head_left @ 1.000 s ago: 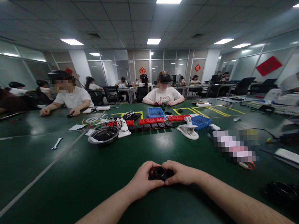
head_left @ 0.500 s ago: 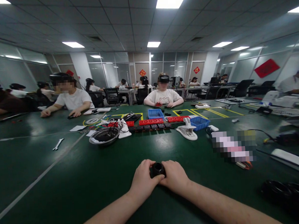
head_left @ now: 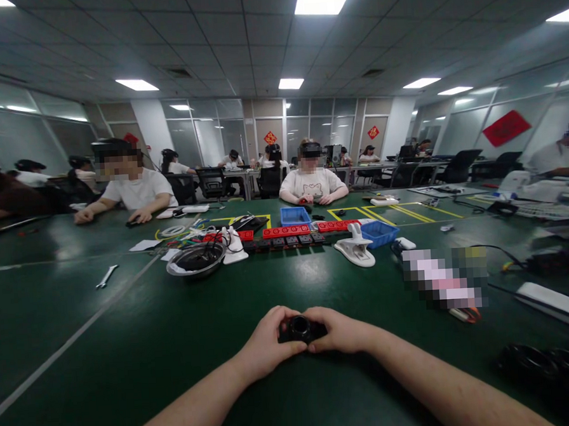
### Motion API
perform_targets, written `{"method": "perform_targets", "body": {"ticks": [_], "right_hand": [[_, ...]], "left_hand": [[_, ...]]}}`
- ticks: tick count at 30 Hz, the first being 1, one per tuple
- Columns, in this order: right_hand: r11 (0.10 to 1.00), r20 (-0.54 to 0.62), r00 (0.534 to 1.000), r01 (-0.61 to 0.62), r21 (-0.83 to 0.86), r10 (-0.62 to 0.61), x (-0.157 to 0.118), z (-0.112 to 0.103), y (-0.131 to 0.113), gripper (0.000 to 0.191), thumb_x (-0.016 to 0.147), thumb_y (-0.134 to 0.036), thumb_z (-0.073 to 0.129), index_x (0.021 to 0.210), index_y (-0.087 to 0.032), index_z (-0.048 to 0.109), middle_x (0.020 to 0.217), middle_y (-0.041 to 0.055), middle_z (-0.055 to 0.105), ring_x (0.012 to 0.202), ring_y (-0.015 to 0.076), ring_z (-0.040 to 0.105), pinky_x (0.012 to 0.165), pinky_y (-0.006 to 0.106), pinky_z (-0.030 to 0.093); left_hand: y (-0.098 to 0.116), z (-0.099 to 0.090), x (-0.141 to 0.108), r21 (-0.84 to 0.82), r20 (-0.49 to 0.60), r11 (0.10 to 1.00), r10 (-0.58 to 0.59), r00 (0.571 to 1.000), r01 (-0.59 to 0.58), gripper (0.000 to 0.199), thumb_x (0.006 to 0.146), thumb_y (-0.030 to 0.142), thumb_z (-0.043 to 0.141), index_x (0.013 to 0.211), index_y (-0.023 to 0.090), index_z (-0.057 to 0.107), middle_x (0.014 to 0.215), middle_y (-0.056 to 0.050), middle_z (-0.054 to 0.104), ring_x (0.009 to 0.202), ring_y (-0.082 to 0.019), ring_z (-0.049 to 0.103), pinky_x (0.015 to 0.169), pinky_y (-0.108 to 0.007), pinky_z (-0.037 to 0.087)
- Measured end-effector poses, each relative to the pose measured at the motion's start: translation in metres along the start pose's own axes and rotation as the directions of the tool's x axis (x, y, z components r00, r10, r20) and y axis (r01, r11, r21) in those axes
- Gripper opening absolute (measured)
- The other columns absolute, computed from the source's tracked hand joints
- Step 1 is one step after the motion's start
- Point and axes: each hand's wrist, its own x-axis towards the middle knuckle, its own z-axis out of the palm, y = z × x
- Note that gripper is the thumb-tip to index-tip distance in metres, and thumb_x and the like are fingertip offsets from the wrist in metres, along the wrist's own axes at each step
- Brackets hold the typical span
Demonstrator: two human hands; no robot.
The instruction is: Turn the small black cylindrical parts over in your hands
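Note:
A small black part with a round opening [head_left: 300, 326] rests between my two hands, low in the middle of the head view, at the green table [head_left: 256, 392]. My left hand [head_left: 272, 339] is closed round its left side, thumb along the near edge. On the other side my right hand [head_left: 336, 330] grips it, with thumb and fingers curved about the right end. Both thumb tips nearly meet in front of the part. The underside of the part is hidden.
A metal bowl [head_left: 196, 261], white clip base [head_left: 356, 250], blue tray [head_left: 380, 234] and red strip [head_left: 286, 231] lie beyond my hands. A wrench [head_left: 107, 277] is at left, black rings [head_left: 528, 359] at lower right. Across the table sit a person [head_left: 313, 181] and another [head_left: 137, 189].
My hands have spread slightly apart around the black part, showing more of its sides. The view has shifted a little.

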Motion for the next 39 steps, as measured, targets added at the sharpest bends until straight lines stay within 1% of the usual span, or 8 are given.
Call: {"method": "perform_targets", "body": {"ticks": [13,24,27,30,32,35,37,39], "right_hand": [[0.995,0.023,0.999,-0.048,0.092,0.046,0.001,-0.001,0.008,0.026,0.065,-0.019,0.061,0.089,-0.015,0.055,0.084,-0.0001,0.054,0.078,0.0145,0.05,0.071,0.025,0.039],[0.979,-0.006,0.995,-0.101,0.179,0.104,0.002,0.003,0.011,0.029,0.06,-0.021,0.064,0.087,-0.014,0.054,0.075,-0.0015,0.052,0.07,0.0123,0.048,0.061,0.022,0.038],[0.986,-0.059,0.989,-0.13,0.106,0.136,0.003,0.005,0.012,0.032,0.056,-0.027,0.068,0.081,-0.014,0.052,0.072,-0.0024,0.051,0.067,0.0118,0.047,0.058,0.021,0.037],[0.966,-0.163,0.962,-0.238,-0.098,0.22,0.007,0.013,0.006,0.036,0.053,-0.034,0.069,0.075,-0.015,0.049,0.069,-0.0017,0.051,0.063,0.0125,0.047,0.052,0.02,0.034],[0.89,-0.28,0.921,-0.35,-0.293,0.27,0.009,0.022,-0.001,0.031,0.058,-0.038,0.064,0.073,-0.015,0.049,0.069,0.0009,0.053,0.062,0.0141,0.047,0.052,0.022,0.033],[0.752,-0.42,0.876,-0.439,-0.492,0.237,0.011,0.033,-0.012,0.024,0.066,-0.037,0.055,0.074,-0.015,0.051,0.075,0.0059,0.056,0.07,0.0192,0.05,0.061,0.028,0.035],[0.74,-0.437,0.875,-0.433,-0.515,0.209,0.01,0.035,-0.014,0.028,0.066,-0.039,0.054,0.079,-0.014,0.052,0.078,0.0076,0.056,0.075,0.0215,0.051,0.065,0.031,0.035],[0.817,-0.393,0.906,-0.344,-0.463,0.159,0.008,0.032,-0.012,0.037,0.064,-0.042,0.057,0.088,-0.015,0.052,0.085,0.0078,0.055,0.079,0.0215,0.051,0.067,0.032,0.036]], "left_hand": [[-0.001,-0.001,0.001,-0.032,0.027,0.999,0.01,1.0,-0.009,0.035,0.06,0.023,0.065,0.092,0.019,0.052,0.086,0.0,0.048,0.071,-0.014,0.046,0.06,-0.022,0.037],[-0.008,0.007,0.0,-0.018,-0.053,1.0,-0.008,0.999,0.007,0.036,0.057,0.028,0.067,0.089,0.019,0.053,0.084,0.0,0.048,0.074,-0.015,0.046,0.062,-0.024,0.037],[-0.008,0.011,0.001,-0.014,-0.093,1.0,-0.013,0.996,0.012,0.039,0.055,0.031,0.069,0.088,0.019,0.053,0.084,0.0,0.049,0.075,-0.016,0.047,0.063,-0.025,0.038],[-0.006,0.015,0.0,0.028,-0.171,0.999,-0.023,0.985,0.028,0.037,0.054,0.029,0.069,0.085,0.019,0.053,0.083,0.0,0.05,0.074,-0.017,0.049,0.062,-0.025,0.039],[-0.004,0.017,0.0,0.082,-0.263,0.995,-0.03,0.964,0.053,0.032,0.056,0.027,0.067,0.084,0.019,0.052,0.082,-0.001,0.05,0.076,-0.017,0.049,0.064,-0.027,0.039],[-0.004,0.02,0.001,0.142,-0.35,0.988,-0.014,0.936,0.068,0.03,0.058,0.027,0.066,0.082,0.018,0.052,0.082,-0.001,0.05,0.078,-0.019,0.049,0.066,-0.029,0.039],[-0.005,0.019,0.001,0.141,-0.343,0.989,0.008,0.939,0.044,0.03,0.058,0.027,0.066,0.083,0.018,0.052,0.082,-0.001,0.05,0.078,-0.018,0.049,0.067,-0.029,0.039],[-0.007,0.016,0.001,0.117,-0.301,0.993,0.026,0.953,0.01,0.03,0.059,0.026,0.066,0.084,0.018,0.052,0.082,-0.001,0.05,0.077,-0.017,0.049,0.067,-0.028,0.04]]}}
